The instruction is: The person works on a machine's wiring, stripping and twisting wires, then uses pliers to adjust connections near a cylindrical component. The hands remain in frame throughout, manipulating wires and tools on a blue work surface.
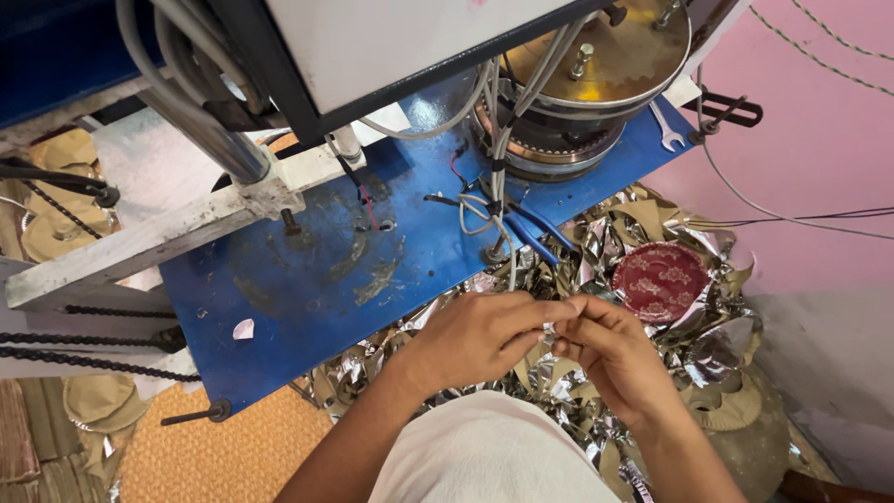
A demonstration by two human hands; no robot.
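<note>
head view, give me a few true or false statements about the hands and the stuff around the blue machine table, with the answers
1. Both hands meet over the heap of silver foil scraps. True.
2. The left hand and right hand pinch a small silvery piece between their fingertips. True.
3. The red patterned round plate lies on the blue table. False: it lies on the foil scraps, right of the table.
4. A spanner lies on the table's far right corner. True.
5. The right hand grips the blue-handled pliers. False: the pliers lie untouched at the table edge.
</note>
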